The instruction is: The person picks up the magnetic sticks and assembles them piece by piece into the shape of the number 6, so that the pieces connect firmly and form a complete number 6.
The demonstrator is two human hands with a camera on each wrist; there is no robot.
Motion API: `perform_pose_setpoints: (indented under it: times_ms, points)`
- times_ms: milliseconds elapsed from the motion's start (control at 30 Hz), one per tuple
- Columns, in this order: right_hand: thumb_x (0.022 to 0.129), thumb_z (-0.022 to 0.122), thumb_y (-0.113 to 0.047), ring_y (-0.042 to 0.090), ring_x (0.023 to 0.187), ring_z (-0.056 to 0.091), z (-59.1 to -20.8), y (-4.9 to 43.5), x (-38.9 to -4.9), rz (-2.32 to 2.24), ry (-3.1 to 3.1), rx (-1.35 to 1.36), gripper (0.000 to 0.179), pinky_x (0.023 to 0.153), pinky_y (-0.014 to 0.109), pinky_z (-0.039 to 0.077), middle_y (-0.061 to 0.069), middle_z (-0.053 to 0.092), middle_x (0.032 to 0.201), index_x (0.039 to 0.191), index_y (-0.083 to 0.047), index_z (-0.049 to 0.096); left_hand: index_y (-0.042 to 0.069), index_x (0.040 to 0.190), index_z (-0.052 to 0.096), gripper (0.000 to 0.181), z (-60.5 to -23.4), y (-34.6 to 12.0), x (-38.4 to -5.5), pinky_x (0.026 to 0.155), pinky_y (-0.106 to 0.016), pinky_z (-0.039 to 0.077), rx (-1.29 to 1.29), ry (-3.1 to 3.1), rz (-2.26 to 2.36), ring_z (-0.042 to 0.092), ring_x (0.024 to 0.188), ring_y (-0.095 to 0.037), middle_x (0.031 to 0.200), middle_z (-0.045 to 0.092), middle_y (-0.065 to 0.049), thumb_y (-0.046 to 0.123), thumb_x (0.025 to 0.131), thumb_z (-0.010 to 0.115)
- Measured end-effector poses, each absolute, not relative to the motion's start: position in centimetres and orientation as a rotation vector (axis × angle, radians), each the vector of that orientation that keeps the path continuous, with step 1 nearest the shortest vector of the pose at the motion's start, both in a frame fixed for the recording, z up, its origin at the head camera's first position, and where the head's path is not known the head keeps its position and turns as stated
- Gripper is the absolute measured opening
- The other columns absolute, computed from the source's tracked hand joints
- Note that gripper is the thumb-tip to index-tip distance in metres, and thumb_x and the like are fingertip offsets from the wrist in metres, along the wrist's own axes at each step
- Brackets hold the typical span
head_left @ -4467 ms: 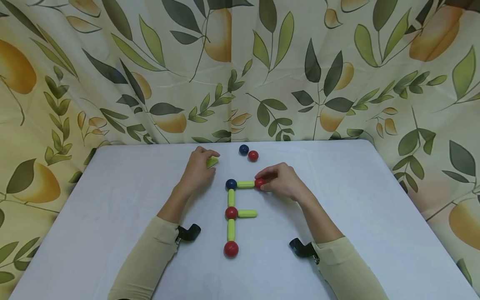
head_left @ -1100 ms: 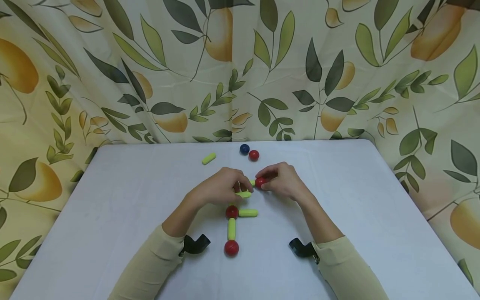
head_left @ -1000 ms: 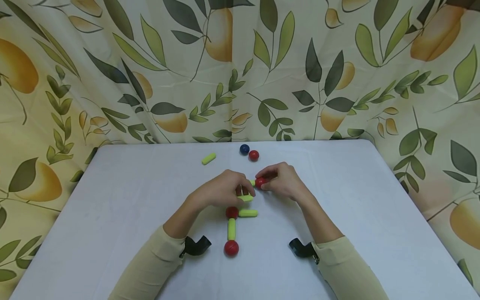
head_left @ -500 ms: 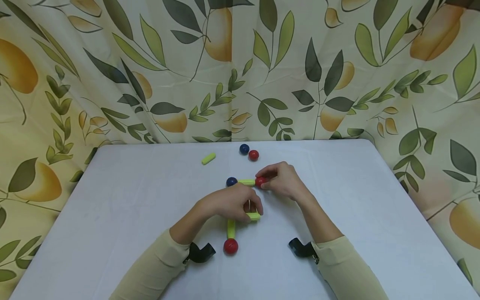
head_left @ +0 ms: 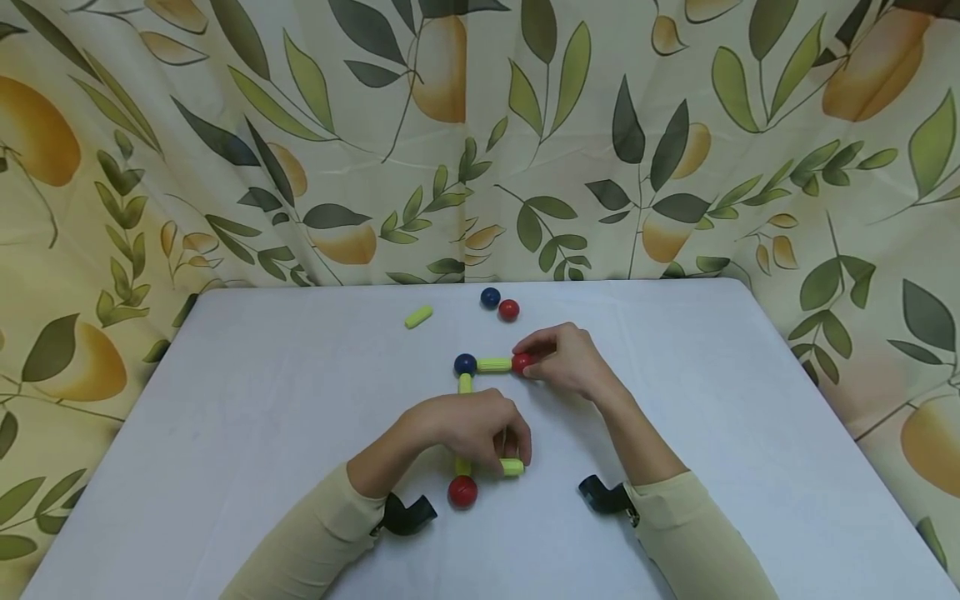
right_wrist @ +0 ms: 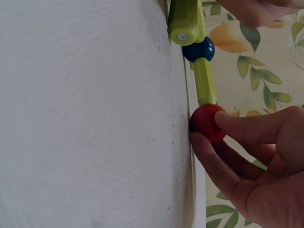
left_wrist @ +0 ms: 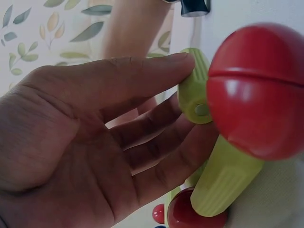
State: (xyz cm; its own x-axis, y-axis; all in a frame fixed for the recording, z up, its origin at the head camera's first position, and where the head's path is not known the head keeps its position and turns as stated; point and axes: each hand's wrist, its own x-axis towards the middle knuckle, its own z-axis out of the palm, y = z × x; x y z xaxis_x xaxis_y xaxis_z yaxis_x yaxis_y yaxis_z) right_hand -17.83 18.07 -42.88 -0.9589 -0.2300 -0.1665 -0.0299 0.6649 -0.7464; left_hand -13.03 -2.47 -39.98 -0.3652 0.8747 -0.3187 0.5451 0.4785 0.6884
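My left hand (head_left: 480, 425) pinches a yellow-green magnetic rod (head_left: 513, 467) between thumb and fingers, close to the lower red ball (head_left: 462, 492). In the left wrist view that rod (left_wrist: 194, 90) lies right beside the big red ball (left_wrist: 259, 95); whether they touch I cannot tell. My right hand (head_left: 566, 362) pinches the upper red ball (head_left: 521, 363), which joins a level rod (head_left: 494, 365) to a blue ball (head_left: 465, 364). From the blue ball an upright row of rods runs down under the left hand, which hides the middle red ball and its side rod in the head view.
At the table's (head_left: 285, 375) far edge lie a loose blue ball (head_left: 490, 297), a loose red ball (head_left: 508, 310) and a spare yellow-green rod (head_left: 418, 317). A patterned curtain (head_left: 420, 200) hangs behind.
My left hand picked up a rod from the far side and carried it down past the middle side rod, toward the lower red ball. The right hand stays on the upper red ball.
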Motion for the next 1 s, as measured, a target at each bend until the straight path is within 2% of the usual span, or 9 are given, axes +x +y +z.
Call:
perform_pose_setpoints:
  times_ms: [433,1000]
  points:
    - [0.087,0.080,-0.007,0.027,0.104,0.065,-42.89,18.08,-17.91,-1.172,2.640,-0.210,0.027,0.084,0.034,0.051,0.008,0.077,0.110,0.112,-0.015,0.081,0.016,0.099,0.079,0.019,-40.47,-2.20,-12.69,0.066,-0.018,0.049,1.150,2.011,0.575,0.056,0.072,-0.004,0.078,0.064,0.008,0.002,0.086,0.081]
    - [0.087,0.081,-0.007,0.028,0.105,0.065,-42.69,17.95,-17.80,-1.185,2.623,-0.193,0.027,0.088,0.038,0.053,0.009,0.077,0.111,0.113,-0.014,0.081,0.016,0.100,0.081,0.020,-40.47,-2.04,-12.26,0.067,-0.018,0.051,1.187,1.970,0.517,0.059,0.074,-0.005,0.080,0.067,0.004,0.004,0.085,0.084]
